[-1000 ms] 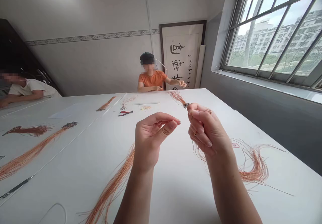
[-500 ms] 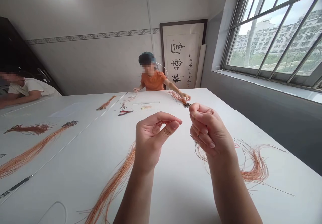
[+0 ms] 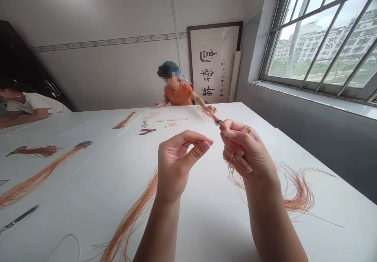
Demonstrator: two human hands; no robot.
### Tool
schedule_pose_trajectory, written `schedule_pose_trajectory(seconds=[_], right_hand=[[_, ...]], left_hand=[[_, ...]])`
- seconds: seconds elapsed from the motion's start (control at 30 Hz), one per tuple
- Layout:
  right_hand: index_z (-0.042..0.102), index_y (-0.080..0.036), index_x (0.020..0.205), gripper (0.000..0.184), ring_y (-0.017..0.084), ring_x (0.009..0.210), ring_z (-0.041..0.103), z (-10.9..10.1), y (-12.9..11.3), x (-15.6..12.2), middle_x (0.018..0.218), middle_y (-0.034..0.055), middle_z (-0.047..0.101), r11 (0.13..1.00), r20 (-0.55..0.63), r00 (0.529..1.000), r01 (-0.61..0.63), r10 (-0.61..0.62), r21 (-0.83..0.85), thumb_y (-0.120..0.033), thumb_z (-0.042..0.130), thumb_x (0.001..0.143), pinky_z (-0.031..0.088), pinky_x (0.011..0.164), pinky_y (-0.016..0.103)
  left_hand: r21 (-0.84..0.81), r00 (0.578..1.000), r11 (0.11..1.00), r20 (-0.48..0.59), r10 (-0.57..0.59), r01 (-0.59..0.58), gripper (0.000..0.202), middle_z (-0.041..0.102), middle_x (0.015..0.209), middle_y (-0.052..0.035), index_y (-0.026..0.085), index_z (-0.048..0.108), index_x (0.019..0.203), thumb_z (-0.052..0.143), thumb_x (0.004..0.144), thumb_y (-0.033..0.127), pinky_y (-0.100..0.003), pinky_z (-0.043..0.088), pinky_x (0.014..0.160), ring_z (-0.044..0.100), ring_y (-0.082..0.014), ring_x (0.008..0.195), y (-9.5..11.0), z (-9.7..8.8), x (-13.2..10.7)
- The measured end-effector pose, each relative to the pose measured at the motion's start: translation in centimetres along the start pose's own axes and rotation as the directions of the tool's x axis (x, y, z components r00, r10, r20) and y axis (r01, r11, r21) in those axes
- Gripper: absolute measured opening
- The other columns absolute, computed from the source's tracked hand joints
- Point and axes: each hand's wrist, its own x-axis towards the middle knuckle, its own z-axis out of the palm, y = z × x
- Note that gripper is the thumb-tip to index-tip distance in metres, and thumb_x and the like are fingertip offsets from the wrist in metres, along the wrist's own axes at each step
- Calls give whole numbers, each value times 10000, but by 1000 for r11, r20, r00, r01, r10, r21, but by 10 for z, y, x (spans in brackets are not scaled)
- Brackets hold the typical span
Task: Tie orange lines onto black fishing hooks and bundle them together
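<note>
My left hand (image 3: 176,160) is raised above the white table (image 3: 97,183), thumb and forefinger pinched together; what they hold is too fine to make out. My right hand (image 3: 244,152) is raised beside it, a little apart, its fingers curled shut, with thin copper-coloured wire strands (image 3: 294,195) trailing down from it onto the table at the right. Behind my left forearm a long bundle of copper wire (image 3: 132,219) lies on the table.
Another wire bundle with a dark end (image 3: 44,171) and a shorter one (image 3: 35,150) lie at left; red-handled pliers (image 3: 147,131) sit mid-table. A person in orange (image 3: 178,91) reaches to a wire bundle (image 3: 210,115) at the far end. Another person's arm (image 3: 23,113) rests at left.
My hands have barely moved. The person in orange has leaned forward and stretched a hand onto the wire bundle at the table's far end.
</note>
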Motion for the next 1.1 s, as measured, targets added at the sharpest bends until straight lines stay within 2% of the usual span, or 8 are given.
schedule_pose_trajectory(seconds=[0.1, 0.33, 0.53, 0.67, 0.8, 0.9, 1.1], right_hand=[[611, -187, 750, 185, -18, 272, 184, 0, 0, -1, 487, -121, 406, 1000, 23, 1000, -7, 7, -27, -242, 714, 894, 157, 308, 111], [616, -182, 762, 204, -25, 288, 164, 3, -1, -3, 477, -127, 387, 999, 9, 999, -31, 31, -44, -265, 748, 893, 192, 330, 109], [649, -171, 805, 210, -35, 325, 162, 2, 2, 0, 544, -104, 446, 999, 135, 990, -40, 38, 19, -288, 761, 938, 172, 347, 107], [676, -172, 821, 193, -33, 331, 204, 2, 5, 2, 557, -96, 471, 998, 153, 988, -24, 16, 50, -279, 767, 954, 172, 358, 110], [729, -174, 861, 145, -29, 325, 269, 3, 7, 1, 555, -90, 492, 998, 154, 988, -15, 5, 60, -264, 757, 972, 190, 364, 113], [745, -176, 845, 141, -28, 315, 298, 3, 8, 1, 548, -84, 515, 998, 143, 990, -1, -8, 66, -252, 775, 959, 192, 358, 115], [765, -181, 813, 136, -24, 299, 312, 5, 9, 2, 543, -73, 554, 998, 114, 993, 19, -26, 64, -247, 825, 915, 163, 327, 118]], left_hand=[[-17, 1000, 1000, -3, 11, -12, 43, 801, 851, -7, 287, 840, 847, 841, 886, 269, -266, 579, 820, 728, -155, 863, -1, -1, 0], [-36, 999, 999, -31, 6, -7, 60, 803, 834, -5, 280, 840, 811, 876, 852, 305, -258, 578, 808, 721, -147, 833, 1, 3, 1], [-53, 995, 999, -97, -15, 10, 65, 816, 832, -3, 277, 838, 809, 890, 834, 307, -271, 583, 797, 736, -153, 824, -3, 8, 0], [-43, 992, 999, -129, 10, -15, 34, 819, 827, 16, 303, 852, 829, 880, 849, 302, -263, 560, 812, 718, -135, 809, -9, 13, -4], [14, 978, 997, -194, 77, -76, 57, 823, 841, 31, 331, 859, 864, 867, 865, 275, -265, 550, 820, 720, -130, 823, -12, 16, -6], [109, 949, 977, -241, 203, -182, 116, 822, 873, 40, 339, 857, 899, 851, 879, 225, -252, 571, 797, 736, -120, 835, -14, 16, -7], [230, 890, 900, -187, 415, -371, 285, 804, 927, 46, 358, 853, 981, 822, 878, 94, -246, 597, 807, 735, -105, 872, -15, 16, -8]])
